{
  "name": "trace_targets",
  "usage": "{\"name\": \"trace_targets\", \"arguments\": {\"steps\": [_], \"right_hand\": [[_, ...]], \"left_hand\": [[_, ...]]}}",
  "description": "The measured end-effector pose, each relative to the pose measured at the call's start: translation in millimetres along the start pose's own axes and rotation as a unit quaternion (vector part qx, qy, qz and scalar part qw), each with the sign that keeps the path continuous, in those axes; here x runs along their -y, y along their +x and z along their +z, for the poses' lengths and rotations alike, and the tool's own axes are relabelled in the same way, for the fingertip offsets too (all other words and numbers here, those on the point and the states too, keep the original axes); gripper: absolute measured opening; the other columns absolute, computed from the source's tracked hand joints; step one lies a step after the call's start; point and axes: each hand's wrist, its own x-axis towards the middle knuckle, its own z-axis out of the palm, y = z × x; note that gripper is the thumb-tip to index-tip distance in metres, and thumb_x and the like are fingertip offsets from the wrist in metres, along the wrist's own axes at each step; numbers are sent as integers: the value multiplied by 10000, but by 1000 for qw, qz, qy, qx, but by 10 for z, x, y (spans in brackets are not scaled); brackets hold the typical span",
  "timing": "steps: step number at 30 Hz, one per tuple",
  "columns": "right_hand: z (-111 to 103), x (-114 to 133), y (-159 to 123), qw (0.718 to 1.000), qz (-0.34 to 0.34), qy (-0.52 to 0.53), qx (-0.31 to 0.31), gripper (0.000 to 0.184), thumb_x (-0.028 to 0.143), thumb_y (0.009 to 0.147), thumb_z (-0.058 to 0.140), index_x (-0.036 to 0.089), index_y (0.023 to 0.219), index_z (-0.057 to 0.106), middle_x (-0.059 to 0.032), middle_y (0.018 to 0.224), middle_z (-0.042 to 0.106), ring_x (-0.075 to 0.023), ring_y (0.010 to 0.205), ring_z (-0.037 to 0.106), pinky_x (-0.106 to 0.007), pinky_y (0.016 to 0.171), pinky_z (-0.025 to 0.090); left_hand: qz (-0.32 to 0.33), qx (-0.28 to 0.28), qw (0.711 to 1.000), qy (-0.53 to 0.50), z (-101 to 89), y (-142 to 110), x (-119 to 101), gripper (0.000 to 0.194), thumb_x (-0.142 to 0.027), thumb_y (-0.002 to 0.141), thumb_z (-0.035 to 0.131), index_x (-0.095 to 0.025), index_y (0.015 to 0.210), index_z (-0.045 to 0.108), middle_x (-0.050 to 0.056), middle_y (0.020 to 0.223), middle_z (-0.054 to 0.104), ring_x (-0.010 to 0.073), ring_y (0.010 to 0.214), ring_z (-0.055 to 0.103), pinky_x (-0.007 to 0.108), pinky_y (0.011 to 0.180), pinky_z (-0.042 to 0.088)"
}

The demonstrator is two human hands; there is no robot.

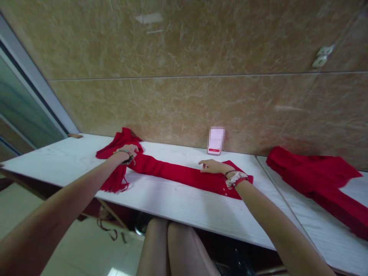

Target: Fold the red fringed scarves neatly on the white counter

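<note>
A red scarf [172,172] lies as a long flat band across the white table, its left end bunched up, with a tasselled fringe hanging towards the table's front edge. At the bunched part, my left hand [130,148] is closed on the fabric, though its fingertips are partly hidden. Over the flat right part is my right hand [214,166], thumb and forefinger apart and nothing held between them. Beneath that wrist, the scarf's right end shows several small pale marks.
Against the tiled wall [178,107] leans a phone [215,147] with a pink screen. Another red cloth [313,172] lies loosely on the adjoining table at right, past a seam. A small brown object [75,135] sits at the far left corner. My knees are under the front edge.
</note>
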Motion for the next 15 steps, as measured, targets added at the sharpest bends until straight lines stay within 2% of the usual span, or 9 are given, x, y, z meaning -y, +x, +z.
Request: {"name": "trace_targets", "arguments": {"steps": [2, 5, 7, 10, 12, 15], "right_hand": [[-12, -160, -141, 1000, 5, -9, 6, 388, 264, 734, 559, 142, 1101, 552, -98, 974, 639, -192, 862, 586, -277, 759, 435], [-81, -389, -407, 999, -17, -28, 4, 377, 351, 761, 513, 150, 1074, 574, -107, 1045, 607, -215, 945, 551, -326, 836, 410], [-104, -498, -566, 998, -44, -31, 19, 399, 422, 773, 478, 149, 1038, 598, -112, 1101, 575, -229, 1011, 516, -351, 893, 376], [-88, -589, -750, 998, -31, -23, 57, 489, 493, 748, 479, 139, 1068, 588, -120, 1233, 479, -252, 1121, 437, -365, 963, 318], [-77, -614, -854, 998, -5, -17, 66, 545, 510, 724, 499, 127, 1108, 561, -127, 1281, 429, -260, 1162, 396, -366, 990, 287], [-98, -633, -1008, 997, 3, 6, 73, 554, 540, 716, 486, 119, 1063, 585, -131, 1261, 450, -259, 1164, 396, -359, 996, 281]], "left_hand": [[-14, -30, 999, 19, 209, 30, -42, 330, -318, 785, 461, -199, 1067, 587, 114, 1077, 582, 319, 1017, 506, 499, 849, 361], [26, -51, 998, 23, 494, 52, -287, 470, -368, 821, 377, -203, 1260, 411, 124, 1316, 378, 341, 1178, 345, 553, 942, 230], [63, -10, 998, 9, 675, 42, -496, 540, -438, 806, 372, -256, 1311, 319, 95, 1399, 246, 342, 1243, 231, 554, 945, 231], [104, 103, 989, -9, 920, 12, -697, 681, -580, 709, 430, -347, 1322, 250, 50, 1431, 159, 401, 1258, 126, 599, 901, 251], [102, 138, 985, -5, 1046, 5, -693, 809, -646, 608, 497, -375, 1320, 225, 50, 1439, 114, 452, 1245, 78, 653, 869, 219], [121, 138, 983, 5, 1155, 32, -510, 879, -668, 517, 559, -424, 1297, 236, 26, 1446, 66, 479, 1236, 12, 700, 835, 181]]}}
